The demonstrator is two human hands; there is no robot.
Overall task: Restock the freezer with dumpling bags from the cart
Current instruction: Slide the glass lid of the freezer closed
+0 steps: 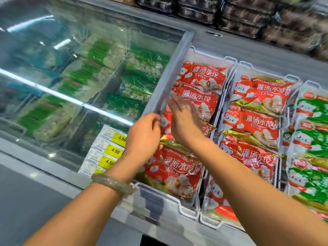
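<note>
Above the freezer (pixel 248 52) of red dumpling bags (pixel 201 77), right hand (pixel 184 121) spreads flat; left hand (pixel 143 134) curls, grip unclear.

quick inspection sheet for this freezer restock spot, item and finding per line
surface: freezer rim grey; glass lid covers the left side
job's things: red dumpling bags fill white baskets; cart not in view
clutter: yellow price tags beside the lid edge
hands: left hand curled at the lid edge, grip unclear; right hand fingers straight, over the bags
cables: nothing seen
surroundings: dark packs stacked behind the freezer; green bags at right
</note>
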